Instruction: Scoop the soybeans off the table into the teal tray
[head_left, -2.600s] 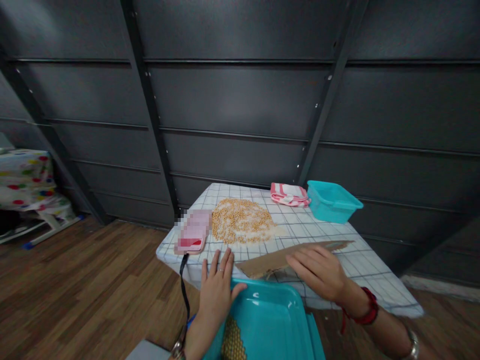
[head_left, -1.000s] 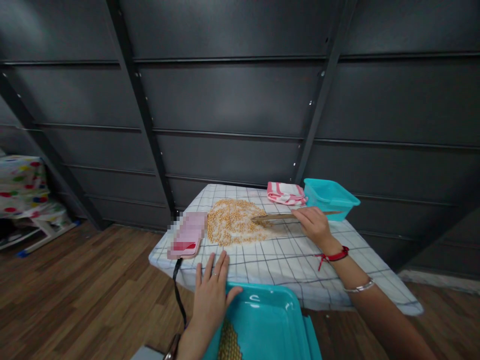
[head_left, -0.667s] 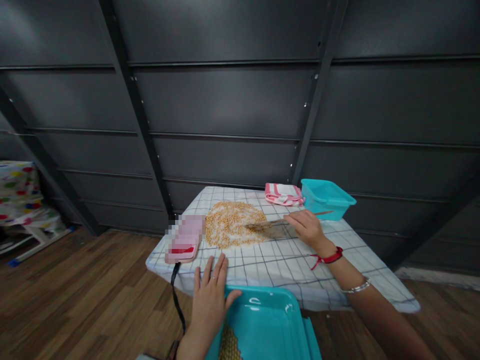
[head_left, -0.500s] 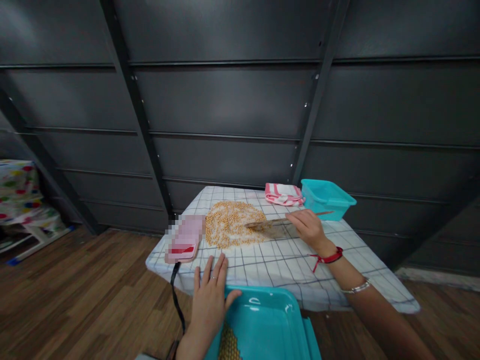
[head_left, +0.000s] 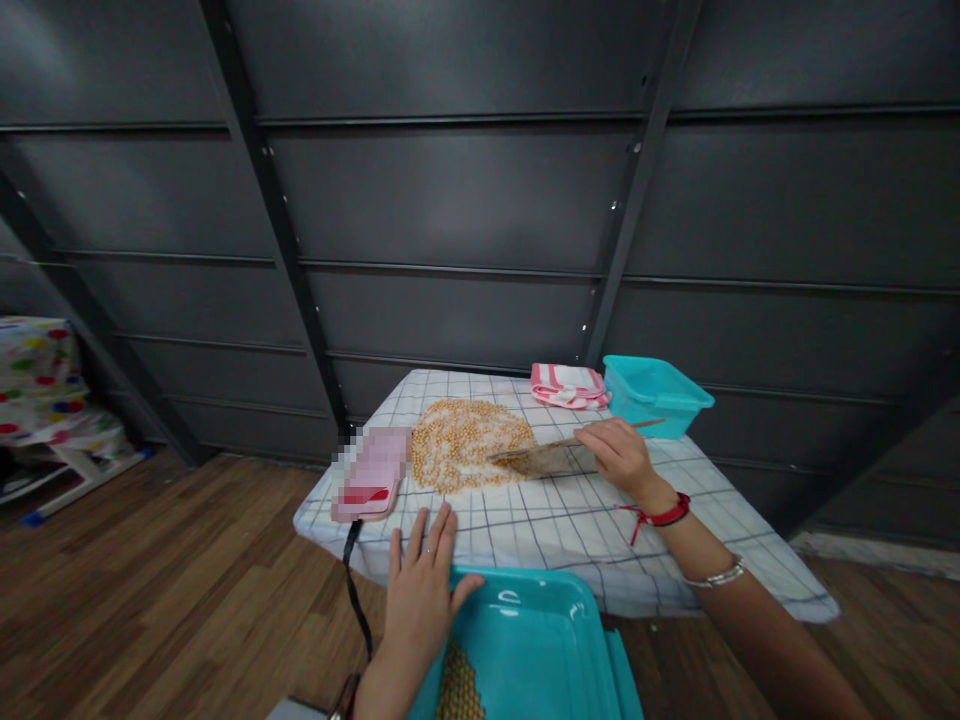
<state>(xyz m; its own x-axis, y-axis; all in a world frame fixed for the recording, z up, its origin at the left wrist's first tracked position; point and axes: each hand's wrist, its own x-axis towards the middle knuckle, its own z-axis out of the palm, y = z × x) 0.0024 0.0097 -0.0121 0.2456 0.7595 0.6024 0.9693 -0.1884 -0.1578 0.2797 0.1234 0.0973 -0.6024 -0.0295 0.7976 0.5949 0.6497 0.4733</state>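
Observation:
My right hand [head_left: 619, 460] is closed on a thin, flat, brownish, see-through tool [head_left: 551, 457] with a slim wooden handle; its exact kind is unclear. The tool's left edge touches a spread of round yellow beans [head_left: 454, 430] mixed with fine white grains on the table. My left hand [head_left: 421, 585] lies with fingers stretched out over the left rim of a teal tray [head_left: 540, 640], fingertips reaching the table's front edge. Darker beans [head_left: 459, 690] lie in the tray's lower left, partly hidden by the left hand.
A checked white cloth [head_left: 517, 525] covers the table. On its left rests a pink phone [head_left: 379, 470] with a black strap. Behind are a folded pink-and-white towel [head_left: 566, 387] and a teal bin [head_left: 656, 398]. A dark panelled wall [head_left: 450, 200] stands behind the table.
The tool in my right hand has tilted slightly, showing more of its flat face, and the hand has shifted a little to the right. My left hand stays in place.

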